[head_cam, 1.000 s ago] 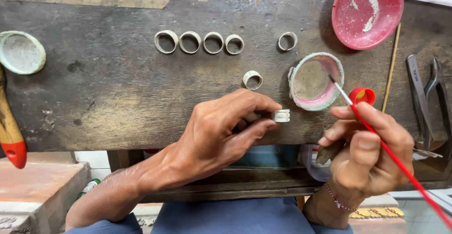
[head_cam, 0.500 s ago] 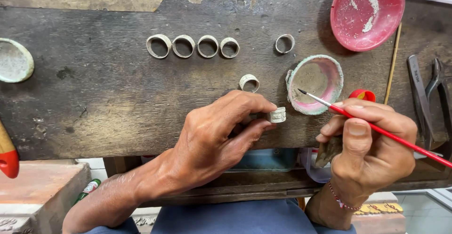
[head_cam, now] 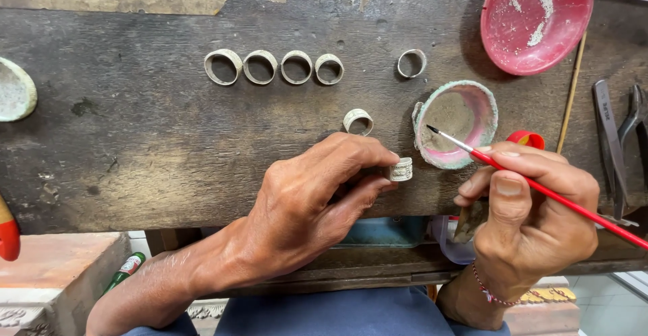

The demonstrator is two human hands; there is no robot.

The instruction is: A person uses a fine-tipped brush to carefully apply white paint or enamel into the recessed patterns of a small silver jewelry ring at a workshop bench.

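Observation:
My left hand (head_cam: 317, 197) pinches a small pale metal ring (head_cam: 401, 169) between thumb and fingertips, just above the dark wooden bench (head_cam: 135, 140). My right hand (head_cam: 533, 214) grips a thin red-handled brush (head_cam: 540, 187), its dark tip (head_cam: 430, 129) pointing left over the rim of a crusted pink and green dish (head_cam: 455, 123). The brush tip hangs a little up and right of the held ring, not touching it. A loose ring (head_cam: 358, 120) lies just beyond my left fingers.
Several rings (head_cam: 273, 67) lie in a row at the back, another ring (head_cam: 411, 63) to their right. A red bowl (head_cam: 536, 18) with white powder sits far right, pliers (head_cam: 617, 133) at the right edge, a pale dish (head_cam: 13, 89) at the left edge, a red cap (head_cam: 526, 138).
The brush tip has swung from over the crusted dish's middle leftward and down toward the held ring. My left hand has kept its pinch on the ring with little movement.

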